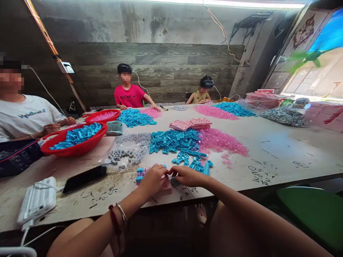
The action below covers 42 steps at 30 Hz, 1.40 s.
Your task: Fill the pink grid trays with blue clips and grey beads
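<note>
A small pink block-like tray [166, 189] sits near the table's front edge, with blue plastic pieces [139, 175] set in its left side. My left hand [154, 178] lies over this tray and covers much of it, its fingers bent together at the right end. From the right, my right hand [186, 175] meets it there, thumb and fingers pinched close to the left fingertips. Whatever the fingertips hold is too small and hidden to make out. Just beyond my hands are loose blue pieces [197, 165] and a bigger blue heap [174, 140].
A pink heap [222, 141] adjoins the blue one, with pink trays [190, 124] behind. To the left are a bag of beads [125, 153], a phone [85, 179], a white power bank [39, 200] and a red basin [75, 148]. Several people sit around the table; a green stool [311, 210] stands right.
</note>
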Available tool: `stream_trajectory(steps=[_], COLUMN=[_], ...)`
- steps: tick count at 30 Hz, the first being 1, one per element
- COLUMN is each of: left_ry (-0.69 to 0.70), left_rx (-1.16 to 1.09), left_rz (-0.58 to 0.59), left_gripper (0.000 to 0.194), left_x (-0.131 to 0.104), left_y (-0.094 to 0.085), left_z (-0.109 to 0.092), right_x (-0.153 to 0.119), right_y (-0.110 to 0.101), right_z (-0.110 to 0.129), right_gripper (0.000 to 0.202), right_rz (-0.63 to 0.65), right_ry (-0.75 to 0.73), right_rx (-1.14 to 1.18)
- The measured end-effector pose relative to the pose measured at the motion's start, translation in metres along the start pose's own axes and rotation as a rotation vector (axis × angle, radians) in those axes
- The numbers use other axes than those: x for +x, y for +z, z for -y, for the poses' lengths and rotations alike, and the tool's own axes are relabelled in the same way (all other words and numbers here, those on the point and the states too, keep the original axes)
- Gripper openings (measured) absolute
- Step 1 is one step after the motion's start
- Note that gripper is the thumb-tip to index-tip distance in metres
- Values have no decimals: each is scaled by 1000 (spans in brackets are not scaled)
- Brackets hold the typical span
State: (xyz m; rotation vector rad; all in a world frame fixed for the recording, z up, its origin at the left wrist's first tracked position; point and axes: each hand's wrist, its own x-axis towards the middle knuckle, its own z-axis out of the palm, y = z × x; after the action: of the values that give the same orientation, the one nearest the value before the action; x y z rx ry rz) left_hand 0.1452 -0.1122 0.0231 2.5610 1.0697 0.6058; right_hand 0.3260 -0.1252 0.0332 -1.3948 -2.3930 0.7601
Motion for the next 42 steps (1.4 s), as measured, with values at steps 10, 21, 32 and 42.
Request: stream_trajectory(steps=[10, 21, 32, 42], left_ry=[-74, -118, -129, -135], left_rx=[27, 54, 37, 29], left_rz=[-58, -114, -11, 42], left_gripper=[15, 12, 16, 24], left_x=[-4, -5, 0, 1], left_y=[9, 10, 1, -6], left_z=[-1, 0, 4, 4], right_x=[-6, -10, -9, -7], right_y=[-2, -12, -8, -8], right_z=[2, -9, -11, -11], right_gripper=[29, 35, 28, 27], right_rz=[-67, 32, -4, -10], right_ry=[-118, -214, -194, -201], right_rx=[-187, -153, -158, -175])
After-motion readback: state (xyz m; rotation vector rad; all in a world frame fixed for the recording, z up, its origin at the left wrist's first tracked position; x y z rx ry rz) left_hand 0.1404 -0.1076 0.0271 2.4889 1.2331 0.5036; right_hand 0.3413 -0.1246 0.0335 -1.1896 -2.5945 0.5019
